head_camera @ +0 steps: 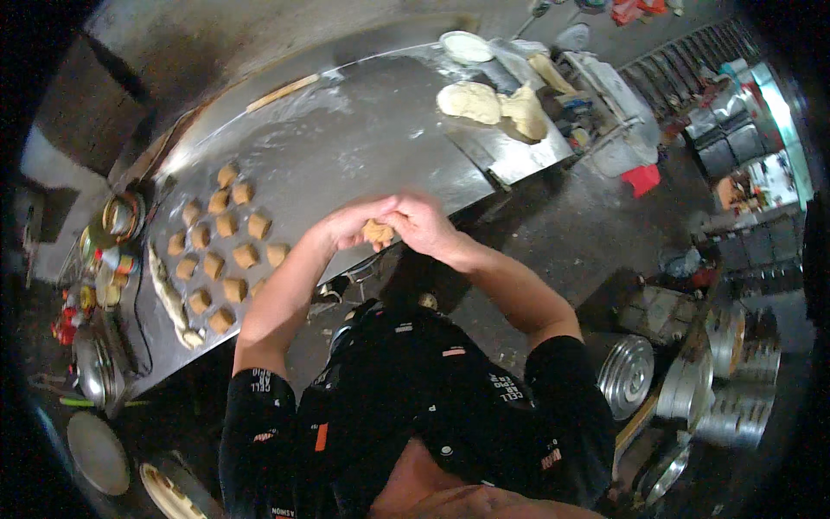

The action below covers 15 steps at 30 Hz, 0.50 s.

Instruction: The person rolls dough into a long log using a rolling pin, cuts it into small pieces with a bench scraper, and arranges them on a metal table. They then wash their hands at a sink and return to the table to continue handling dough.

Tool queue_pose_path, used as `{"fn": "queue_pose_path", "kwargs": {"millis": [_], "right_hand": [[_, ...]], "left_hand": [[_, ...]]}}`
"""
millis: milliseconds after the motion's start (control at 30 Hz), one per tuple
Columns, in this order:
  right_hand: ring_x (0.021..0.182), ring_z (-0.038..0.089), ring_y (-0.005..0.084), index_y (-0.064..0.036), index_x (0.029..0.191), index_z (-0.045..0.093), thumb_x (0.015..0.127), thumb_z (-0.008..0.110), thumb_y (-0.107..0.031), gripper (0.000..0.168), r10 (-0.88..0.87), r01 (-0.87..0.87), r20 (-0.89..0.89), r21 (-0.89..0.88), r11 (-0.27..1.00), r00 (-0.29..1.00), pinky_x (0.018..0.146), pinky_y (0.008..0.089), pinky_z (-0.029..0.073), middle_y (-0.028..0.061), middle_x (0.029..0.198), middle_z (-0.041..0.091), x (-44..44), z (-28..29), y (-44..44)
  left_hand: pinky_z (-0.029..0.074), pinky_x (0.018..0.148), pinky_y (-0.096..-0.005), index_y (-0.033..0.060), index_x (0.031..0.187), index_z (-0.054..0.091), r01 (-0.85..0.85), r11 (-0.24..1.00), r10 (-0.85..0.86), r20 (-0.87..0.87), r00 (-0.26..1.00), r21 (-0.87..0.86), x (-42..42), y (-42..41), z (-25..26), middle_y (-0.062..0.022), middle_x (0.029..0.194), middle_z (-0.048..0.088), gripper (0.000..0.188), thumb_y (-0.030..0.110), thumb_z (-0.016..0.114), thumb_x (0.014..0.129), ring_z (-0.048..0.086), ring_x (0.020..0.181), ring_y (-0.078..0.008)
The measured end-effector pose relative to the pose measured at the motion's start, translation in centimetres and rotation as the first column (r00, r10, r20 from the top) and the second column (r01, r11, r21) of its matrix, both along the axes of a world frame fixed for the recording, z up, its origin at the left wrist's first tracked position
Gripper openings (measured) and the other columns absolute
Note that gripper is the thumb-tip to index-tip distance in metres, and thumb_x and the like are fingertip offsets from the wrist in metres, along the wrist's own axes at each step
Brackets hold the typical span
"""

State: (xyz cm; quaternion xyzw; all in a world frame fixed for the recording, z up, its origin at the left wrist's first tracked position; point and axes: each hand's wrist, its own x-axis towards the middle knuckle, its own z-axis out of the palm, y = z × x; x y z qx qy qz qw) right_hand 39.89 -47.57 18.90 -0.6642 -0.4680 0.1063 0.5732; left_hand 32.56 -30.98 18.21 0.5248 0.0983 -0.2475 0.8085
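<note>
Both my hands meet above the near edge of the metal worktable [382, 149]. A lump of brown dough [377, 231] sits between them. My left hand [353, 224] cups it from the left, and my right hand [421, 224], slightly blurred, presses over it from the right. To the left, several brown dough pieces [226, 224] lie in loose rows on the table. Beyond them stretches a long, thin strip of pale dough [166, 295]. Two larger masses of pale dough [468, 102] rest at the table's far right end.
A wooden rolling pin [283, 93] lies along the back edge. A bowl of white flour [466, 47] stands at the back right. Bottles [117, 261] and a metal pot lid [92, 366] are at the left end. Stacked aluminium pots [687, 386] stand at the lower right.
</note>
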Motion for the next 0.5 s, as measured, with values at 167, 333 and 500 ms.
{"fn": "queue_pose_path", "kwargs": {"millis": [167,333,500], "right_hand": [[0.099,0.055,0.0142,-0.009,0.135,0.046,0.1,0.034,-0.05,0.055,-0.153,0.226,-0.844,-0.039,0.973,0.514,0.081,0.0301,0.048,0.0056,0.112,0.057,0.2,-2.4,2.4],[0.088,0.062,0.0175,-0.014,0.109,0.056,0.096,0.038,-0.05,0.043,0.172,-0.161,-0.977,0.151,0.975,0.125,0.072,0.0324,0.051,0.0046,0.098,0.063,-1.0,-8.2,6.6],[0.053,0.059,0.0217,-0.004,0.086,0.059,0.093,0.048,-0.033,0.032,-0.091,-0.272,-0.938,-0.188,0.944,0.333,0.046,0.0316,0.047,0.0073,0.07,0.06,2.9,-10.7,8.9]], "left_hand": [[0.051,0.07,-0.0364,0.0029,0.106,0.057,-0.429,0.903,0.399,0.302,0.866,0.037,-0.7,-1.3,-1.9,-0.0118,0.095,0.062,0.028,0.027,0.056,0.092,0.062,0.081,-0.0234],[0.037,0.097,-0.0447,0.0013,0.118,0.053,-0.772,0.217,0.027,0.787,0.616,0.597,-1.8,-0.4,-5.9,-0.02,0.113,0.055,0.034,0.024,0.053,0.092,0.048,0.113,-0.0369],[0.035,0.101,-0.0441,0.0024,0.129,0.045,-0.814,0.165,0.362,0.733,0.576,0.557,-4.2,2.1,-7.1,-0.0239,0.129,0.044,0.042,0.026,0.051,0.095,0.043,0.12,-0.0394]]}}
